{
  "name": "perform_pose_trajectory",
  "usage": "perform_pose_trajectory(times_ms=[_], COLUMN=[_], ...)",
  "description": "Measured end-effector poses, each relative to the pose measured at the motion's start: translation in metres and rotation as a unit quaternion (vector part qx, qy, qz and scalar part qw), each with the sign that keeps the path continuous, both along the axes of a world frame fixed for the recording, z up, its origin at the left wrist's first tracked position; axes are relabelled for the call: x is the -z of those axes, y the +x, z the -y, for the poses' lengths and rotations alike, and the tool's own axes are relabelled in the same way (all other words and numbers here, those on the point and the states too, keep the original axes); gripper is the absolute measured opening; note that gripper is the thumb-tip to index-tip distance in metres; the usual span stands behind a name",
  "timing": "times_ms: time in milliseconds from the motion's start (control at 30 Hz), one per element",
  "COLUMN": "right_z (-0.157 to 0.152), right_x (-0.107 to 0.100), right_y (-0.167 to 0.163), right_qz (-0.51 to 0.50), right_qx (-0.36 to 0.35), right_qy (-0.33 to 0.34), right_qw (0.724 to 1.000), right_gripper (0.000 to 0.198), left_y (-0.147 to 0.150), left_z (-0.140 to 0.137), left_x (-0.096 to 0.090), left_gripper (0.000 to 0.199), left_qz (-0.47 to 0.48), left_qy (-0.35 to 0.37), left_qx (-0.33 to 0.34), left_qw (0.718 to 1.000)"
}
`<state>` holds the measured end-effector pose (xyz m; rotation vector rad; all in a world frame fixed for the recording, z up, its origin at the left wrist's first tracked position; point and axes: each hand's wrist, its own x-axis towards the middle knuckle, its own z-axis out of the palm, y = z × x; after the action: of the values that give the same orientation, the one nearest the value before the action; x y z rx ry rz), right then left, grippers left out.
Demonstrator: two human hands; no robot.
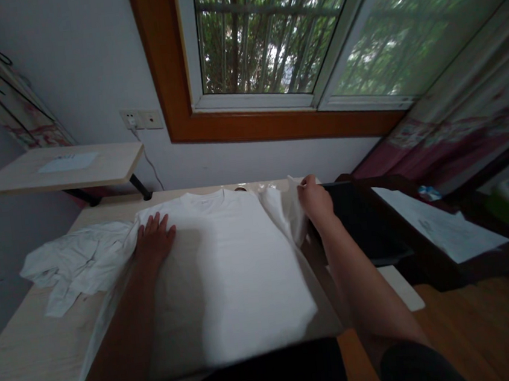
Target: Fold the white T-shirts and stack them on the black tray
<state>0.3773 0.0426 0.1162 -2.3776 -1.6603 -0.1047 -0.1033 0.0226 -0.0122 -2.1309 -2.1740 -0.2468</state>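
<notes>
A white T-shirt (pixel 240 277) lies spread over the light wooden table, its neckline towards the wall and its lower part reaching the front edge. My left hand (pixel 154 237) rests flat on the shirt near its left shoulder, fingers stretched out. At the right side, my right hand (pixel 317 201) pinches the end of the shirt's sleeve, which is lifted and creased between hand and shoulder. Just left of my left hand, a crumpled white cloth (pixel 82 257) lies on the table; whether it joins the shirt is hard to tell.
A raised shelf (pixel 110 163) with a paper (pixel 69 162) stands at the back left. Beside the table on the right are a black flat item (pixel 362 221) and a large paper sheet (pixel 440 222) on a dark surface. The window (pixel 275 43) is above the table.
</notes>
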Motion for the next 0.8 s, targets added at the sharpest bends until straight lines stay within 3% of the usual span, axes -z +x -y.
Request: perform_pose_trajectory(times_ms=[200, 433, 667, 800], right_z=[0.012, 0.018, 0.029, 0.048], right_x=[-0.022, -0.029, -0.028, -0.028], right_y=[0.012, 0.004, -0.033, -0.061], right_qz=[0.041, 0.06, 0.064, -0.001], right_qx=[0.006, -0.046, -0.142, -0.273], right_qy=[0.017, -0.006, -0.012, -0.024], right_qw=[0.999, 0.997, 0.988, 0.962], right_gripper=[0.042, 0.045, 0.049, 0.05], left_y=[-0.002, 0.0, 0.001, 0.0], left_z=[-0.002, 0.003, 0.001, 0.001], left_x=[0.005, 0.002, 0.001, 0.002], left_gripper=[0.061, 0.058, 0.058, 0.057], left_qz=[-0.001, 0.0, 0.008, 0.01], left_qy=[0.022, 0.042, 0.034, 0.043], left_qx=[0.004, 0.004, 0.002, 0.002], left_qw=[1.0, 0.999, 0.999, 0.999])
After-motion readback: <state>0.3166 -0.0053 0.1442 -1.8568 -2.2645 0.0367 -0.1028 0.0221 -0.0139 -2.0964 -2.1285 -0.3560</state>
